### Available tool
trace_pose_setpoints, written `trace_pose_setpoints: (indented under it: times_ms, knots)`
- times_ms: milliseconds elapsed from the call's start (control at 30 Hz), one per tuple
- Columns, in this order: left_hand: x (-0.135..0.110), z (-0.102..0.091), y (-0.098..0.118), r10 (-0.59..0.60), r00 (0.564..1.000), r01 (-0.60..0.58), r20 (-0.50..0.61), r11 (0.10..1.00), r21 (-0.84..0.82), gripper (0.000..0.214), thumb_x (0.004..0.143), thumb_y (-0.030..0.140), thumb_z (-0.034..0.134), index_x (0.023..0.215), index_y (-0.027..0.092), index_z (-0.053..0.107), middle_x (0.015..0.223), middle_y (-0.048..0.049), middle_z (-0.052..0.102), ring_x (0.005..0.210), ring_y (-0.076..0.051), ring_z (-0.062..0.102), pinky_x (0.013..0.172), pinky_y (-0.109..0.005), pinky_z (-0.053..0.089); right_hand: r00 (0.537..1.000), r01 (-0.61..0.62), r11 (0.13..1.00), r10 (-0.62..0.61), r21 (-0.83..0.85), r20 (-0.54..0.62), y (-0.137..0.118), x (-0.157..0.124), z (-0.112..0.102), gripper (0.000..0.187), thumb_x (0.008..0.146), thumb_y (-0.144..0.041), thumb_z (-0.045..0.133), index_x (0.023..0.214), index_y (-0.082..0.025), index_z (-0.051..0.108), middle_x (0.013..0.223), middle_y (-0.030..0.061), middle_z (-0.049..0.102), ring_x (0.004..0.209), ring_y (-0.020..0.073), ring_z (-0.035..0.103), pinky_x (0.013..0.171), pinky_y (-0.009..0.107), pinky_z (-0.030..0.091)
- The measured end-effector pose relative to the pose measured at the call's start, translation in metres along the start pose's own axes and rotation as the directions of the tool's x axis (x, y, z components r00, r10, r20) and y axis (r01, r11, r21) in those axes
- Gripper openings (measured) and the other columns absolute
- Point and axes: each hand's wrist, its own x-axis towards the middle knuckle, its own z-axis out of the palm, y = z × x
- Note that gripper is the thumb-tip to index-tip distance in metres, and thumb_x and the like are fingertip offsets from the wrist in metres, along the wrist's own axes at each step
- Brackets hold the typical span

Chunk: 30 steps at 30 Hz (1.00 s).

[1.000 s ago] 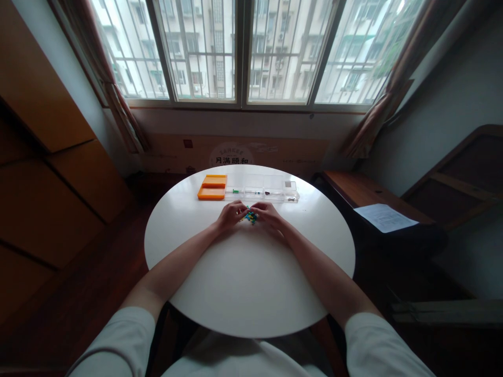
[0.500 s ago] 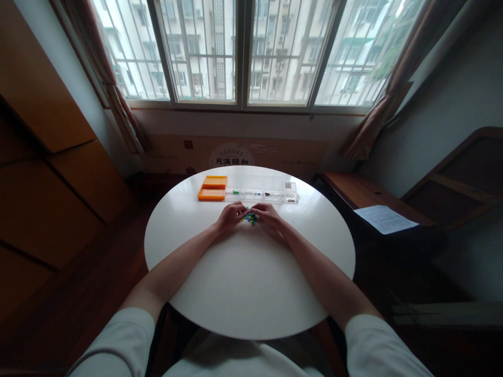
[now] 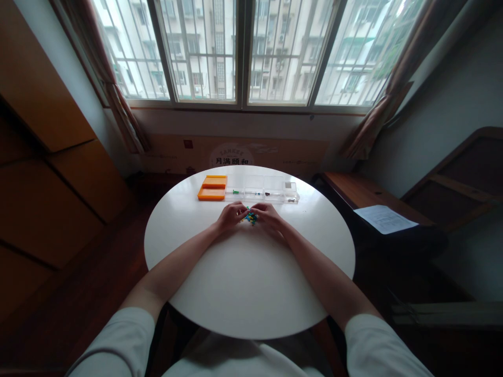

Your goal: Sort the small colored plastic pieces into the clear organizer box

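Observation:
A small heap of green, blue and yellow pieces (image 3: 251,218) lies on the white oval table (image 3: 251,283). Over its left side is my left hand (image 3: 232,214), fingers curled and pinched together. My right hand (image 3: 268,213) meets it from the other side, its fingers also closed, and the fingertips of both nearly touch. Whatever is between the fingertips is too small to name. Just beyond the hands stands a row of clear plastic boxes (image 3: 254,192) with a few tiny parts inside, a green one (image 3: 236,192) among them. An orange tray (image 3: 212,193) adjoins the row's left end.
To the right, a white sheet of paper (image 3: 385,219) rests on a low wooden bench (image 3: 353,188). A printed cardboard panel (image 3: 275,153) stands behind the table, beneath a barred window (image 3: 212,52). An orange-brown cabinet (image 3: 43,131) is at the left.

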Motion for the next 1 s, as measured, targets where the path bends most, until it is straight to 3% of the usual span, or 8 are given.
trace_pose_setpoints:
  times_ms: [1000]
  knots:
    - [0.0003,0.0016,-0.0036,0.007,1.000,-0.007,0.010,1.000,-0.005,0.031,0.084,0.042,0.053,0.077,0.016,0.069,0.073,-0.0020,0.058,0.058,-0.008,0.051,0.057,-0.020,0.041,1.000,-0.014,1.000,0.013,0.025,0.004,0.0015,0.0007,-0.0002,0.041,0.061,-0.050,0.069,0.076,-0.012,0.068,0.070,0.0048,0.066,0.063,0.0139,0.056,0.060,0.026,0.043]
